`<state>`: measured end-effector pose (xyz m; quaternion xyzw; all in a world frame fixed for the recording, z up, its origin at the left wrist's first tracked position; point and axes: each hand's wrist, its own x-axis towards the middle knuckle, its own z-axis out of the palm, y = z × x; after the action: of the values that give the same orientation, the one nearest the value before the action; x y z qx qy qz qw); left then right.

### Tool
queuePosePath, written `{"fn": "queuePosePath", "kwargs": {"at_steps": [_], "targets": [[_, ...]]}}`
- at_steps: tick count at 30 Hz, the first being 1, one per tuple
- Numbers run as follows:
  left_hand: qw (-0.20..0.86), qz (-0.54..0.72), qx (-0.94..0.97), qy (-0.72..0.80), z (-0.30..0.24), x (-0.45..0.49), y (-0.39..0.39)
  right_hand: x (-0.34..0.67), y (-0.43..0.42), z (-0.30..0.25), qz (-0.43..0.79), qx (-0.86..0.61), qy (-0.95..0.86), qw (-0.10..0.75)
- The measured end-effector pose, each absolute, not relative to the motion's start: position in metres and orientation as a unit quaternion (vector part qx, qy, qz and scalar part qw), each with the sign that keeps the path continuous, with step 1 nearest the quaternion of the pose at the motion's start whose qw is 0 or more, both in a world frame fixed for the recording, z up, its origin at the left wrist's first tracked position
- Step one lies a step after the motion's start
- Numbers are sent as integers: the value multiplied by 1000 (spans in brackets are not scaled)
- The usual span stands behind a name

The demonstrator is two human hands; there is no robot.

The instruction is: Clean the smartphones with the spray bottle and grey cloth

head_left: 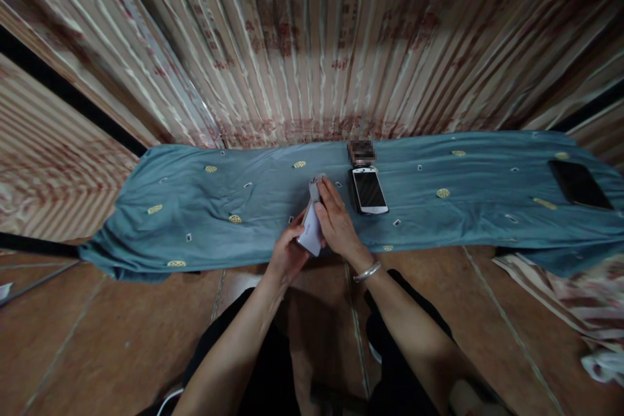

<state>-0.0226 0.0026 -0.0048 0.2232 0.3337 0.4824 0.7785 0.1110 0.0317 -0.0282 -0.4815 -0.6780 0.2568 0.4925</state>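
Note:
A pale lilac-white phone (311, 231), its back with small lettering facing up, is held tilted over the front edge of the cloth-covered surface. My left hand (286, 255) grips its lower end, thumb across the left side. My right hand (336, 221), wearing a silver bangle, lies closed along the phone's upper right side; its fingers hide part of it. A greyish piece shows at the far end by the right fingertips; I cannot make out what it is. Just to the right, a white phone with a dark screen (370, 190) lies face up on a black case.
A blue patterned cloth (263, 192) covers the long surface. Behind the white phone sits a blurred-out brown item (361, 152). A black flat device (580, 183) lies at the far right. Striped curtains (302, 45) hang behind, and tiled floor (146, 318) shows in front.

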Motion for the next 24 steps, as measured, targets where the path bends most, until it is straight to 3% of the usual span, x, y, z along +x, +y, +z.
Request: {"fn": "queuePosePath", "kwargs": {"at_steps": [24], "targets": [[713, 544, 218, 385, -22, -30, 14, 102, -5, -19, 268, -400, -758, 440]]}}
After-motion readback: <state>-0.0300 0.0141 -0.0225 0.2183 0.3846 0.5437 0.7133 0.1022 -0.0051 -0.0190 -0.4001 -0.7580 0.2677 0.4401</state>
